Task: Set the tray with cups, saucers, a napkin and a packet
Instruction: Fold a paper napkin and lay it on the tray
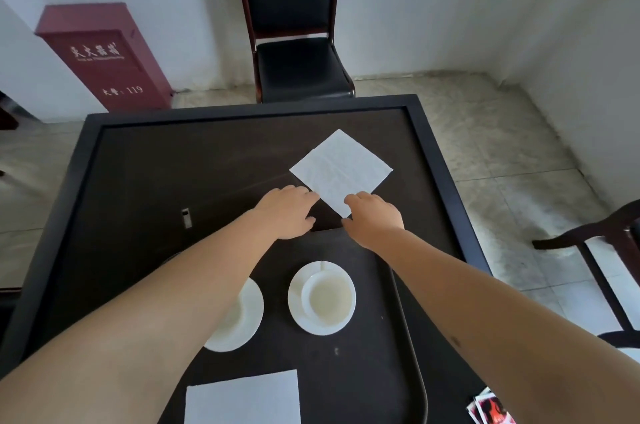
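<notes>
A white napkin (341, 169) lies unfolded like a diamond on the dark table, beyond the far edge of the dark tray (412, 347). My left hand (287, 210) rests at its near-left edge, fingers on the table touching the paper. My right hand (375, 217) presses on the napkin's near corner. On the tray a white cup (329, 299) sits on a white saucer (298, 306). A second saucer (246, 312) to its left is partly hidden by my left forearm. Another white napkin (242, 399) lies at the tray's near end. A red and white packet (490, 409) lies right of the tray.
The dark table (138, 164) has a raised rim. A black chair (294, 25) stands behind it, a red cabinet (104, 56) at the back left, and another chair (602, 250) at the right. A small silver object (186, 217) lies on the table's left.
</notes>
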Demonstrator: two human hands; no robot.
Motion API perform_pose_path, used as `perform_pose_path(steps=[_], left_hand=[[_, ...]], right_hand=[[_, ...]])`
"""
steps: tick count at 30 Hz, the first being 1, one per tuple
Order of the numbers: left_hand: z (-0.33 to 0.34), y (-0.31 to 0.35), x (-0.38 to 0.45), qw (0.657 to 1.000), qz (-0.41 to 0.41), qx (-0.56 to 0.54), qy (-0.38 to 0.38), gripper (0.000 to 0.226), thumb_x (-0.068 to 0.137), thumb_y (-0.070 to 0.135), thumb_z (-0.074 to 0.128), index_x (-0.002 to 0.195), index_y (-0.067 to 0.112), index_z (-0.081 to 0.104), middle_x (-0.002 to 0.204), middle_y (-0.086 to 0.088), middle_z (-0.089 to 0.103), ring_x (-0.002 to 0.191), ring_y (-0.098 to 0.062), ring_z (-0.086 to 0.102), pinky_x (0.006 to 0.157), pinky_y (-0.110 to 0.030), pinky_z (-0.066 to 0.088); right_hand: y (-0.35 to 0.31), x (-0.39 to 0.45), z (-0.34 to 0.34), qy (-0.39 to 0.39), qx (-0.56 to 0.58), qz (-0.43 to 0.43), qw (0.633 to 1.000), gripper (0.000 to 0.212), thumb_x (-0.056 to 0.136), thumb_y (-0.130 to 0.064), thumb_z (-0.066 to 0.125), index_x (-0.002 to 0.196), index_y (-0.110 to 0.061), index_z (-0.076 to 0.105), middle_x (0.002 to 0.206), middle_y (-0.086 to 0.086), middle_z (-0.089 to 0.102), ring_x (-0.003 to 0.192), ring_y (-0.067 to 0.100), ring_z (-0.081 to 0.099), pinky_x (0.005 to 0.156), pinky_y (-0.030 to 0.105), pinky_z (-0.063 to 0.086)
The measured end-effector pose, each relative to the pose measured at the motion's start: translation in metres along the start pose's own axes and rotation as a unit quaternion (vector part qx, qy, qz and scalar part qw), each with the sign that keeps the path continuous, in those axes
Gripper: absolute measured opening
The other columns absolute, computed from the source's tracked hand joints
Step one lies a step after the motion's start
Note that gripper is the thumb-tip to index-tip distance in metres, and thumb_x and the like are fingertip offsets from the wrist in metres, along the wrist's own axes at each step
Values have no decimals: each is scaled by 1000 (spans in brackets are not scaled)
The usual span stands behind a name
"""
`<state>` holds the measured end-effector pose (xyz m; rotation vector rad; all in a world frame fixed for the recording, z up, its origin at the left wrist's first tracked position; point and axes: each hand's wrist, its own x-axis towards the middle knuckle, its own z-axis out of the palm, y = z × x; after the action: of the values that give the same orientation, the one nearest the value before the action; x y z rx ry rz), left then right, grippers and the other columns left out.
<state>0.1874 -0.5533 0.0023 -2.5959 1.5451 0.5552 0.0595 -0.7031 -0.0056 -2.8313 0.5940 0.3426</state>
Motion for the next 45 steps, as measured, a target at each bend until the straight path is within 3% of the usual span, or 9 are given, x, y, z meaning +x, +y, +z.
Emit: perform_pose_path(steps=[4, 10, 16, 23, 30, 33, 37, 42, 45], left_hand=[[8, -8, 32, 1000, 9, 6, -1, 43, 93, 34, 55, 132, 17, 47, 127, -6, 54, 114, -27, 51, 86, -43, 47], [33, -17, 64, 998, 56, 27, 4, 54, 89, 4, 53, 140, 13, 39, 152, -10, 31, 138, -27, 30, 100, -44, 40], [45, -28, 69, 998, 41, 24, 51, 44, 88, 20, 54, 130, 18, 46, 134, -1, 45, 123, -26, 37, 98, -44, 31], [48, -40, 45, 994, 15, 35, 99, 18, 94, 23, 53, 108, 21, 64, 105, -1, 54, 103, -24, 46, 86, -40, 36], [44, -42, 4, 993, 7, -35, 113, 11, 93, 23, 47, 85, 23, 55, 84, 8, 57, 84, -16, 52, 81, -36, 42], [43, -34, -14, 994, 7, -29, 107, 13, 95, 24, 43, 87, 19, 53, 72, 7, 54, 68, -19, 50, 74, -39, 43], [43, -25, -33, 994, -4, -21, 110, 14, 96, 21, 41, 92, 14, 53, 63, 5, 51, 56, -23, 46, 72, -39, 44], [45, -29, -44, 993, -34, -93, 71, 19, 96, 32, 52, 112, 23, 56, 89, 7, 67, 76, -20, 61, 68, -34, 44], [45, -37, -43, 991, -58, -100, 68, 14, 93, 28, 55, 82, 19, 55, 80, 5, 57, 73, -20, 55, 56, -30, 34]], right_hand=[[4, 29, 16, -20, 9, 29, 999, 31, 93, -35, 55, 119, -18, 53, 109, 1, 56, 100, 25, 55, 65, 35, 38], [4, 47, 41, -20, -49, -7, 999, 17, 91, -31, 54, 103, -19, 52, 96, -1, 47, 93, 23, 49, 69, 34, 34], [6, 54, 44, 18, -95, -56, 994, 18, 83, -11, 54, 76, -21, 41, 69, -6, 33, 71, 21, 41, 60, 32, 27], [7, 52, 44, 63, 52, -26, 996, 24, 87, -6, 46, 98, -15, 65, 99, 1, 61, 89, 25, 55, 69, 37, 50], [8, 35, 43, 55, 65, -72, 994, 16, 92, -19, 52, 104, -19, 62, 101, -2, 63, 95, 23, 54, 67, 33, 46], [9, 26, 45, 39, 59, -99, 993, 25, 92, -31, 60, 113, -19, 64, 108, -2, 64, 102, 23, 55, 73, 34, 47], [8, 13, 47, 29, 109, -88, 990, 19, 95, -25, 59, 102, -10, 68, 103, 4, 68, 100, 26, 56, 76, 41, 52], [11, 11, 39, -1, 210, -46, 977, 6, 94, -23, 60, 91, -22, 65, 85, -5, 65, 82, 19, 61, 67, 32, 50], [15, 15, 36, -8, 260, -4, 965, 6, 93, -27, 63, 98, -27, 66, 85, -7, 65, 73, 14, 61, 63, 29, 51]])
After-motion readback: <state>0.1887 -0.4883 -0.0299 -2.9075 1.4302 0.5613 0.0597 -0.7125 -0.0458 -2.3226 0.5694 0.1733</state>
